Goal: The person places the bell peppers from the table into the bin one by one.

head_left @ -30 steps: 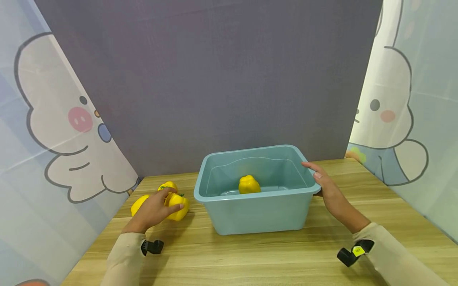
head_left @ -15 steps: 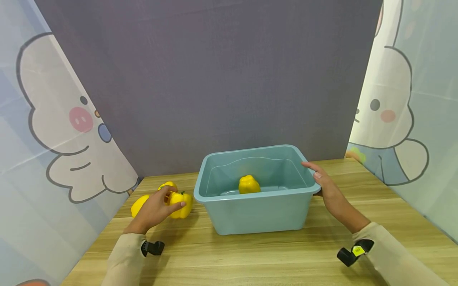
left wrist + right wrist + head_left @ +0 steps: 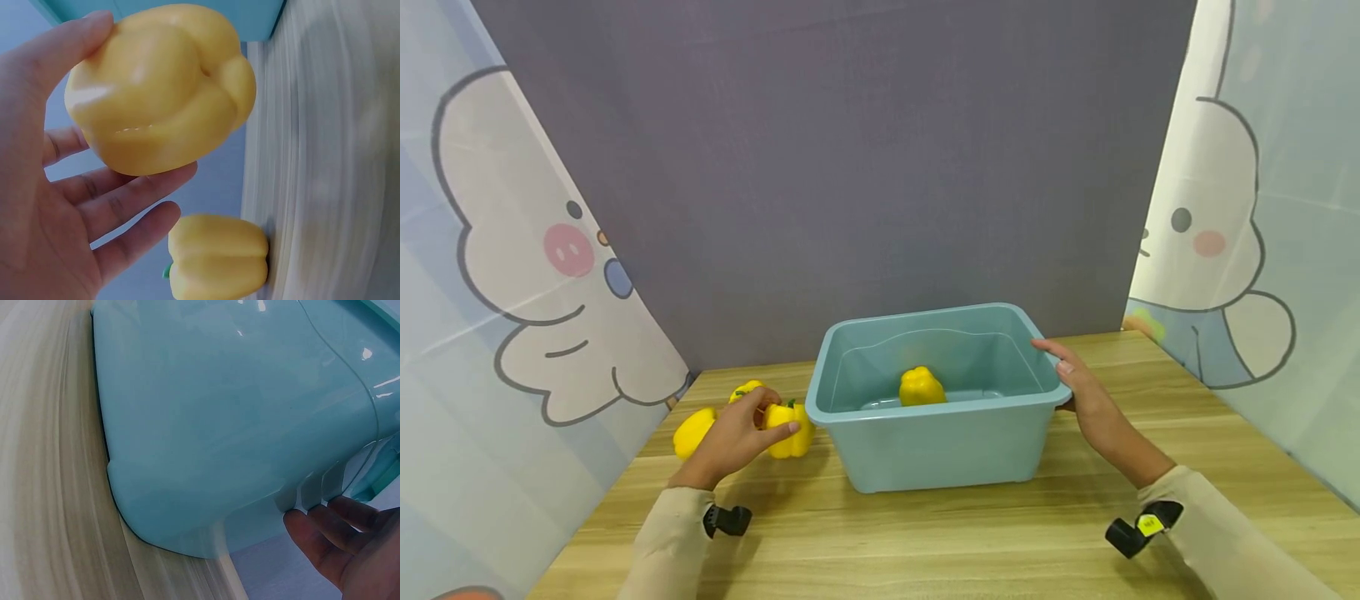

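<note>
My left hand [image 3: 737, 433] grips a yellow bell pepper [image 3: 792, 427] just left of a teal plastic tub [image 3: 880, 454]; the left wrist view shows my thumb and fingers wrapped round this pepper [image 3: 162, 87], lifted off the wood. Two more yellow peppers [image 3: 694, 430] [image 3: 747, 390] lie on the table behind my hand, one of them [image 3: 219, 256] visible below my fingers. Another yellow pepper [image 3: 921, 387] sits inside the tub. My right hand [image 3: 1078, 387] holds the tub's right rim, thumb on top and fingers [image 3: 325, 531] curled under the lip.
The wooden table [image 3: 925, 542] runs toward me in front of the tub. A grey backdrop stands behind it, and cartoon-printed curtains [image 3: 512, 250] hang close on both sides. Small black wrist cameras [image 3: 726, 520] sit at each sleeve.
My left hand has carried the pepper it holds to the right, up near the tub's left wall. The right hand has stayed on the rim.
</note>
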Available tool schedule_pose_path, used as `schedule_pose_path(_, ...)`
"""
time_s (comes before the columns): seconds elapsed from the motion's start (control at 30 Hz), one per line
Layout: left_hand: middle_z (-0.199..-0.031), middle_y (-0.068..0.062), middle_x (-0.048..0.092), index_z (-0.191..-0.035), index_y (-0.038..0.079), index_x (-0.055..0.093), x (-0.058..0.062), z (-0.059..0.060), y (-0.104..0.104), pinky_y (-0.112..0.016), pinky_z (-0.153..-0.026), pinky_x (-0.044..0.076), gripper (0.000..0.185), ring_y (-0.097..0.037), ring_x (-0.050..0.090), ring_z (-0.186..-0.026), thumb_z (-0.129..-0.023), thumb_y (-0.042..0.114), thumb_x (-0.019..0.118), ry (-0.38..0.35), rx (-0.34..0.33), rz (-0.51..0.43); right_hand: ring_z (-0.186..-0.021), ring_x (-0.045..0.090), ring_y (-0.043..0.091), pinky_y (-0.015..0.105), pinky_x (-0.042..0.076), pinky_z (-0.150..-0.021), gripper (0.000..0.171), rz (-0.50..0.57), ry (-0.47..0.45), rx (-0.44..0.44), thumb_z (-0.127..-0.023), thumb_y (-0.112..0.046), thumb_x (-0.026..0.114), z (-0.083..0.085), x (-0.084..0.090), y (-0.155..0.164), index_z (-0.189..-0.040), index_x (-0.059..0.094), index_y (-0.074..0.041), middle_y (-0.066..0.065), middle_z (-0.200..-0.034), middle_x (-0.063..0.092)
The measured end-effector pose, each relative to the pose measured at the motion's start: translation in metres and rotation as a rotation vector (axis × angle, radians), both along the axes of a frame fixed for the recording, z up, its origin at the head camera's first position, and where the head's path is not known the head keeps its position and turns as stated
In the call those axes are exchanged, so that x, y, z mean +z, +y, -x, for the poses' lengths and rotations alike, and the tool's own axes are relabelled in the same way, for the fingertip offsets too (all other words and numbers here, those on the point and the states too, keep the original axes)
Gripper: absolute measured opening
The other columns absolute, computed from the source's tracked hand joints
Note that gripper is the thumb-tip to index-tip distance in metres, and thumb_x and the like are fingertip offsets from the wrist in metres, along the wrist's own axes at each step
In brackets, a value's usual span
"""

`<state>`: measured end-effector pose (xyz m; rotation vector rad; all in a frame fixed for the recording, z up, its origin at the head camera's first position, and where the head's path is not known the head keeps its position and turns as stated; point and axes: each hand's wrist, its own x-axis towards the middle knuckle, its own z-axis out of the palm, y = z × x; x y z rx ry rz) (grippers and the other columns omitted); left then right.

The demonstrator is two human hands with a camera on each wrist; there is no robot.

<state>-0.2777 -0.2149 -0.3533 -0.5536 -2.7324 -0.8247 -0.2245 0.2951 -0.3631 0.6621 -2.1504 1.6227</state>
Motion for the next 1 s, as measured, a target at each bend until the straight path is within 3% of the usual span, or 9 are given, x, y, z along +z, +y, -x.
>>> schedule_pose_path(0.23, -0.087, 0.003, 0.058, -0.109, 0.019, 0.058, 0.001, 0.001, 0.004, -0.033, -0.067, 0.048, 0.050, -0.018, 0.054, -0.076, -0.085, 0.059, 0.074, 0.009, -0.040, -0.010, -0.100, 0.060, 0.017, 0.035, 0.053, -0.072, 0.052, -0.004, -0.018, -0.007, -0.109, -0.033, 0.021, 0.000, 0.000, -0.001, -0.151, 0.032, -0.004, 0.024, -0.130, 0.045)
schedule_pose_path(0.4, -0.082, 0.000, 0.057, -0.103, 0.019, 0.057, 0.011, 0.002, 0.005, -0.031, -0.062, 0.047, 0.045, -0.018, 0.054, -0.070, -0.086, 0.058, 0.073, 0.026, -0.066, -0.021, -0.103, 0.059, 0.019, 0.035, 0.053, -0.074, 0.053, -0.009, -0.026, -0.009, -0.109, -0.034, 0.021, 0.000, 0.001, -0.001, -0.151, 0.031, -0.004, 0.025, -0.134, 0.042)
schedule_pose_path(0.73, -0.086, -0.001, 0.059, -0.104, 0.017, 0.058, 0.034, -0.001, 0.012, -0.034, -0.065, 0.048, 0.048, -0.020, 0.055, -0.074, -0.085, 0.058, 0.074, 0.018, -0.039, -0.008, -0.101, 0.059, 0.015, 0.033, 0.051, -0.072, 0.047, 0.025, -0.031, -0.025, -0.109, -0.033, 0.022, -0.004, 0.001, -0.001, -0.149, 0.040, -0.017, 0.009, -0.129, 0.047)
schedule_pose_path(1.0, -0.082, 0.000, 0.058, -0.104, 0.016, 0.057, 0.044, -0.007, 0.017, -0.033, -0.061, 0.048, 0.053, -0.017, 0.054, -0.068, -0.084, 0.063, 0.072, 0.014, -0.011, 0.070, -0.100, 0.059, 0.013, 0.033, 0.053, -0.072, 0.049, 0.012, -0.007, -0.016, -0.109, -0.032, 0.021, -0.003, 0.001, 0.000, -0.151, 0.038, -0.013, 0.005, -0.130, 0.048)
